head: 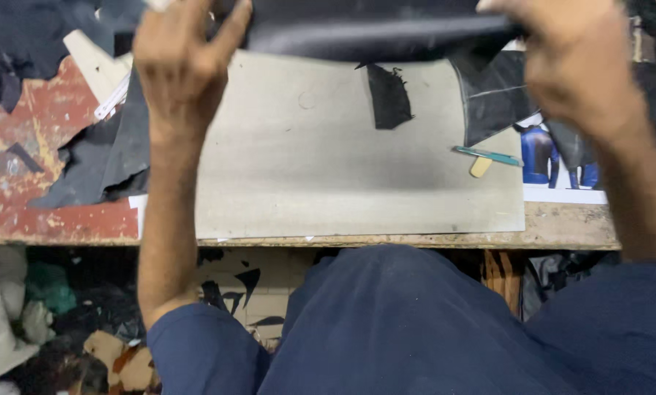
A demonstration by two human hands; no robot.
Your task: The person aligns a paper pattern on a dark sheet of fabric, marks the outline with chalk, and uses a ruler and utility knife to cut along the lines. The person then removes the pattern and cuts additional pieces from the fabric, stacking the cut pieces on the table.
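Seen from the head camera, looking down. Two bare hands up at the top, both holding one big sheet of dark leather [372, 29]. Left hand [185, 58] pinched shut on the sheet's left edge, fingers and thumb squeezed on it. Right hand [573, 62] closed tight on the sheet's right edge. Sheet stretched between both hands, lifted over the far side of the gray cutting board [342, 168]. Board lying flat on the worn wooden table [569, 223], its near edge close to the table's front edge. Small black scrap [388, 95] lying on the board, just under the held sheet. Little teal-handled tool [489, 156] lying near the board's right edge, with a pale flat stick [480, 167] touching it. Another dark piece [492, 99] lying on the right side of the board, under the right hand. More dark scraps [112, 157] heaped on the left, partly on the chipped red part of the table [43, 132]. Picture with blue figures [555, 168] lying to the right of the board. Dark blue clothes [401, 329] low down, close to the table.
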